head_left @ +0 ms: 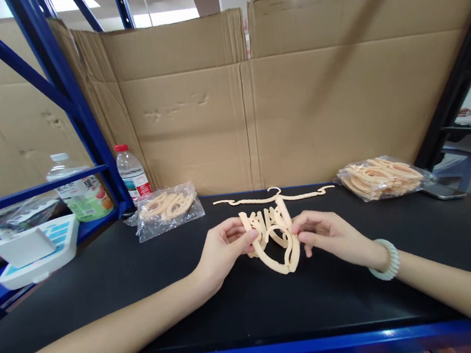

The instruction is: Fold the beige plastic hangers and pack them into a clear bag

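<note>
Over the middle of the black table top [103,284], both my hands hold one bundle of flat tan cut-out pieces [274,239]. My left hand [221,250] pinches its left side. My right hand [328,234], with a pale bead bracelet on the wrist, grips its right side. Just behind the bundle a single thin flat tan strip [272,197] lies on the table.
A clear bag of tan pieces [167,208] lies at the back left, another fuller bag [379,177] at the back right. Two bottles [132,175] [82,189] stand by the blue rack post. A white device [34,250] sits far left. Cardboard walls [314,86] close the back.
</note>
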`<state>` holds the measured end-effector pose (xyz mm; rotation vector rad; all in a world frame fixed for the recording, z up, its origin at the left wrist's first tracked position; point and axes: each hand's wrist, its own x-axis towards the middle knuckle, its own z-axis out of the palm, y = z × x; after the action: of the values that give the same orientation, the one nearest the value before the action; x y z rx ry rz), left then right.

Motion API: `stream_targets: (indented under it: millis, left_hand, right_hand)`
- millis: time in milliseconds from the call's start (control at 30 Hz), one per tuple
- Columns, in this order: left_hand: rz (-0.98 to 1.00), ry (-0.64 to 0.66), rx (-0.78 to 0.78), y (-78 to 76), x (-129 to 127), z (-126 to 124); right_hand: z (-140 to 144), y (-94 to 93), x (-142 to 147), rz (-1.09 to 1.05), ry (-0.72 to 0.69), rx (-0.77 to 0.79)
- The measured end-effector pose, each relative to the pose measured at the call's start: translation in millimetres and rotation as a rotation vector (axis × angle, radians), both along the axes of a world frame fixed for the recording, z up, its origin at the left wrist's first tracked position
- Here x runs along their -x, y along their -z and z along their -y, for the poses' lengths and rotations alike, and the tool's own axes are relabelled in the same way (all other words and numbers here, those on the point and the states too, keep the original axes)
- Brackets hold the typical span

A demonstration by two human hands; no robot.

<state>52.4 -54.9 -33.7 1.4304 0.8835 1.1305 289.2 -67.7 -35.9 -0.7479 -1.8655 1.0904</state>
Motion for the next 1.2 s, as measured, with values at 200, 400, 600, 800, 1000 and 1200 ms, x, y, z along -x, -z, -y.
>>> stream_targets:
  millis: [200, 400, 600, 800, 1000, 1200]
  left_hand:
    - [0.024, 0.042, -0.019, 3.2, 1, -2]
    - [0.06, -0.018, -0.105, 3.7, 2, -2]
    - [0.011, 0.088, -0.198, 1.8, 0, 4]
    - [0.026, 0.169, -0.129, 3.9, -2, 4]
    - [0.018, 0.135, -0.11, 2.5, -1, 4]
    - [0.043, 0.157, -0.098, 3.5, 2, 2]
  right_hand:
    - [10, -1.5, 4, 0.128, -0.161, -0.016]
    - [10, -2.4, 5, 0.145, -0.139, -0.01]
    - [13, -1.9, 5, 0.15, -0.148, -0.002]
    - [15, 0.0, 4, 0.151, -0.214, -0.011]
    - [15, 4.9, 2, 0.192, -0.253, -0.085]
    - [13, 4.5, -2, 0.17, -0.226, -0.141]
